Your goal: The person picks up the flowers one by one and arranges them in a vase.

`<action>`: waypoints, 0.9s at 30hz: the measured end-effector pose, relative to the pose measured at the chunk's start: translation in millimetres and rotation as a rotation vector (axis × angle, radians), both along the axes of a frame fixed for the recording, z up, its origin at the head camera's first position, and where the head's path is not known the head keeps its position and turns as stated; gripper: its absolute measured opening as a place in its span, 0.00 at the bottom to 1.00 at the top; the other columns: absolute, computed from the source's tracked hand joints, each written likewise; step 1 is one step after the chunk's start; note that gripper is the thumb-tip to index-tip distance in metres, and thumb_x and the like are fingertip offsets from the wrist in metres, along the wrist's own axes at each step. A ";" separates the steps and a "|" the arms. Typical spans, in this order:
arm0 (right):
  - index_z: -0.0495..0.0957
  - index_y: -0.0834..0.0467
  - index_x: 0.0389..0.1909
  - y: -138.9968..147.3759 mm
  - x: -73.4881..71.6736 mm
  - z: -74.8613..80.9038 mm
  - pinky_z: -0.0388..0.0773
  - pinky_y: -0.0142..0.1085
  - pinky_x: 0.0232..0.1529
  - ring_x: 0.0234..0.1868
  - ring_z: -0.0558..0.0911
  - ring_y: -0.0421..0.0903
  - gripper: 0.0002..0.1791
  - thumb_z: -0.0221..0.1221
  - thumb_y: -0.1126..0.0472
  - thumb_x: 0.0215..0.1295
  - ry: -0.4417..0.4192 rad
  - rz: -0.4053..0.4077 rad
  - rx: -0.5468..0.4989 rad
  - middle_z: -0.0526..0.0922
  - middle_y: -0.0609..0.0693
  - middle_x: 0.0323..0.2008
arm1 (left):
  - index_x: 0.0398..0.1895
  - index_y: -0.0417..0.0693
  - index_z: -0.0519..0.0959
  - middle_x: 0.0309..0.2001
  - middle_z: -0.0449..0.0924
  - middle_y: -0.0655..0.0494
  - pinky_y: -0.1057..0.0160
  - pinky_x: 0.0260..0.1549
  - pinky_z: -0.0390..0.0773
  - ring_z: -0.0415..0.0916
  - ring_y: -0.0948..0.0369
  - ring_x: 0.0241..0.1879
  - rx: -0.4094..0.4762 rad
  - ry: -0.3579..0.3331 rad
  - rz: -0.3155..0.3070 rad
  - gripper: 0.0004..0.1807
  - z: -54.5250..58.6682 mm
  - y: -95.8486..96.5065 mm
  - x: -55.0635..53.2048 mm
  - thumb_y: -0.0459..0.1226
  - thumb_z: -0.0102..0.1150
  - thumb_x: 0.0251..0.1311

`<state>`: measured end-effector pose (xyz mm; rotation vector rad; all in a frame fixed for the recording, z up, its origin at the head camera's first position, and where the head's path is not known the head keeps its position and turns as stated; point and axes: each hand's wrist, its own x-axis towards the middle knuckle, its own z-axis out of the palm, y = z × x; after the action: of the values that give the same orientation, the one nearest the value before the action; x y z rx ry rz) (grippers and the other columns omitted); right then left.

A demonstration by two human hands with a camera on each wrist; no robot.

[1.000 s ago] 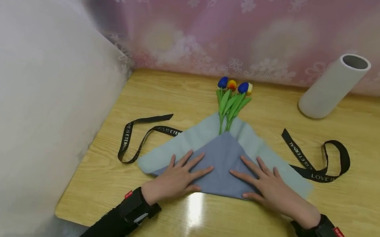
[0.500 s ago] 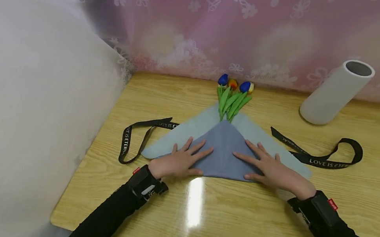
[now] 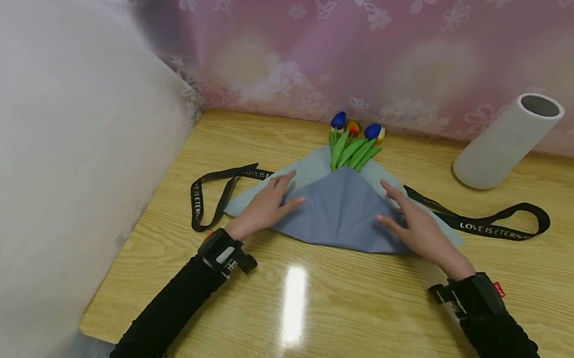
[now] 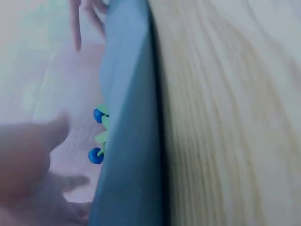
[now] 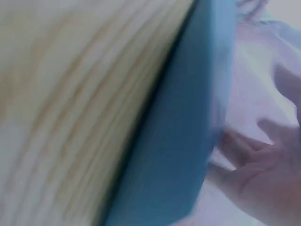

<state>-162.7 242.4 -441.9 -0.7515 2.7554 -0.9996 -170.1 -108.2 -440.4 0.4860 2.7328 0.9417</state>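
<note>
A sheet of wrapping paper lies on the table, its blue-grey front flap folded up over a paler back layer. Several artificial tulips, blue, orange and cream, poke out beyond the flap's peak; their lower stems are hidden. My left hand is over the paper's left side with fingers extended and thumb apart. On the other side, my right hand is over the paper, fingers spread. Neither hand grips anything; whether the fingertips touch the paper is unclear. Both wrist views show the paper's folded edge close up.
A black lettered ribbon shows at both sides of the paper, with a left loop and a right loop. A white cylindrical vase stands at the back right. Behind the wooden table hangs a pink floral curtain.
The paper has slid away from me toward the back, and its flap covers more of the stems. The ribbon's right end has shifted. Both hands have moved forward and outward from their flat press.
</note>
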 end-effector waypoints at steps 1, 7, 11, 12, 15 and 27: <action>0.45 0.45 0.82 1.7 2.4 1.9 0.74 0.58 0.59 0.66 0.73 0.65 0.41 0.56 0.52 0.78 0.019 -0.018 -0.051 0.66 0.64 0.73 | 0.82 0.49 0.46 0.76 0.56 0.37 0.39 0.64 0.69 0.65 0.40 0.70 0.063 -0.023 0.044 0.39 -0.4 -3.5 0.1 0.53 0.45 0.78; 0.46 0.44 0.82 16.4 28.7 19.0 0.74 0.24 0.54 0.71 0.70 0.39 0.35 0.45 0.65 0.82 -0.073 0.062 -0.389 0.65 0.59 0.74 | 0.75 0.50 0.67 0.70 0.71 0.44 0.44 0.67 0.68 0.74 0.47 0.64 0.376 -0.184 0.117 0.35 4.0 -26.7 10.0 0.59 0.27 0.80; 0.60 0.50 0.78 25.3 55.3 19.3 0.70 0.22 0.59 0.69 0.66 0.27 0.27 0.42 0.66 0.83 -0.126 0.200 -0.292 0.67 0.48 0.74 | 0.61 0.52 0.83 0.54 0.85 0.52 0.45 0.68 0.66 0.79 0.53 0.59 0.355 -0.215 -0.009 0.37 3.3 -39.2 19.6 0.61 0.25 0.79; 0.64 0.50 0.76 25.9 61.7 16.4 0.71 0.24 0.59 0.68 0.67 0.27 0.26 0.43 0.66 0.82 -0.116 0.231 -0.232 0.70 0.45 0.72 | 0.59 0.52 0.84 0.49 0.88 0.55 0.48 0.65 0.70 0.81 0.54 0.54 0.312 -0.203 -0.059 0.35 2.1 -41.4 22.8 0.60 0.28 0.80; 0.73 0.47 0.70 25.0 78.6 2.9 0.66 0.26 0.67 0.67 0.72 0.34 0.23 0.49 0.64 0.80 -0.074 0.297 -0.105 0.77 0.45 0.67 | 0.56 0.52 0.86 0.40 0.90 0.64 0.42 0.72 0.58 0.81 0.57 0.55 0.141 -0.123 -0.179 0.24 -1.2 -45.0 34.2 0.53 0.43 0.79; 0.77 0.51 0.66 1.1 61.0 8.9 0.68 0.63 0.63 0.70 0.69 0.63 0.32 0.72 0.55 0.60 0.310 0.247 0.125 0.74 0.55 0.69 | 0.72 0.57 0.71 0.75 0.65 0.49 0.25 0.66 0.52 0.60 0.47 0.74 -0.251 0.184 -0.241 0.34 13.0 0.9 51.0 0.56 0.63 0.65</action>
<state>-101.7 243.5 -433.0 -1.2833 2.8407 -0.7063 -119.2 -107.3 -427.4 0.8647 2.8135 0.5093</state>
